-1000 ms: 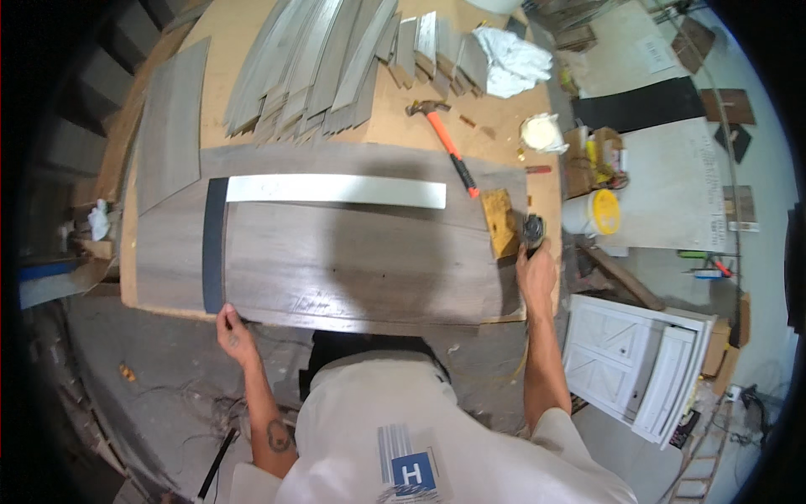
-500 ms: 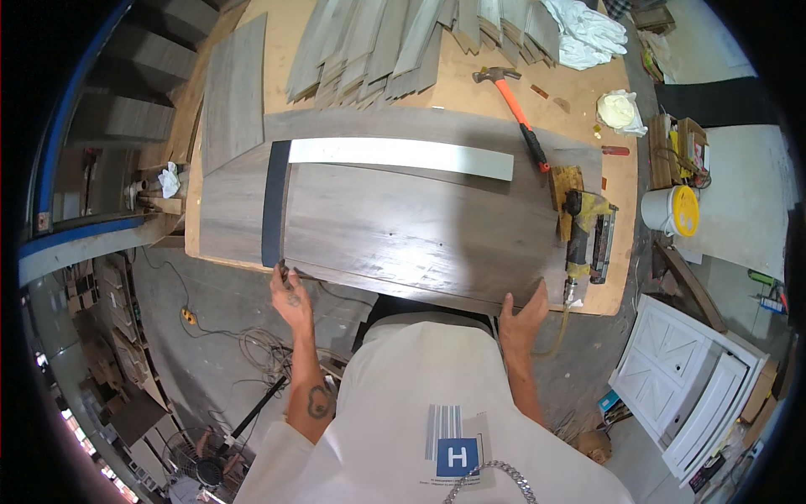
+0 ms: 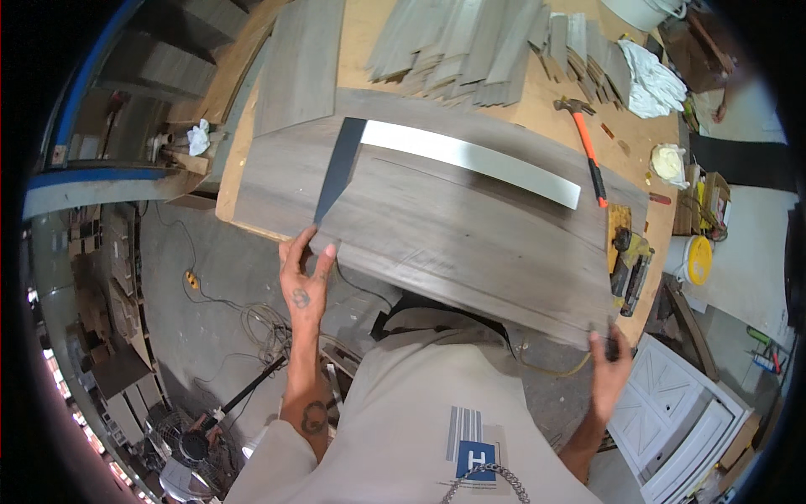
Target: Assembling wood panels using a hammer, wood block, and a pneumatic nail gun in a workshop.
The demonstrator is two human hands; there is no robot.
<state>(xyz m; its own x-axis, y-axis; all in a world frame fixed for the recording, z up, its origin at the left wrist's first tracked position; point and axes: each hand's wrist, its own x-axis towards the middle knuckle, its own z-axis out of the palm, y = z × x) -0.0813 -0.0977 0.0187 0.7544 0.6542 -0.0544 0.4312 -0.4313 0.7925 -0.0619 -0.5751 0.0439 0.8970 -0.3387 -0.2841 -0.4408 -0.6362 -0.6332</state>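
Plywood workbench [image 3: 378, 38]; left hand [image 3: 304, 273], right hand [image 3: 610, 370] gripping grey panel [image 3: 470, 244] corners.

We see a plywood worktop [image 3: 537, 101] carrying a large grey wood-grain panel [image 3: 470, 235], which overhangs its near edge; beyond the panel lies a heap of grey plank offcuts [image 3: 478, 42]; left of the panel, one separate grey board [image 3: 298, 63]; right of it, an orange-handled hammer [image 3: 588, 151], a white rag [image 3: 653, 80] and a yellow power tool [image 3: 630, 260].
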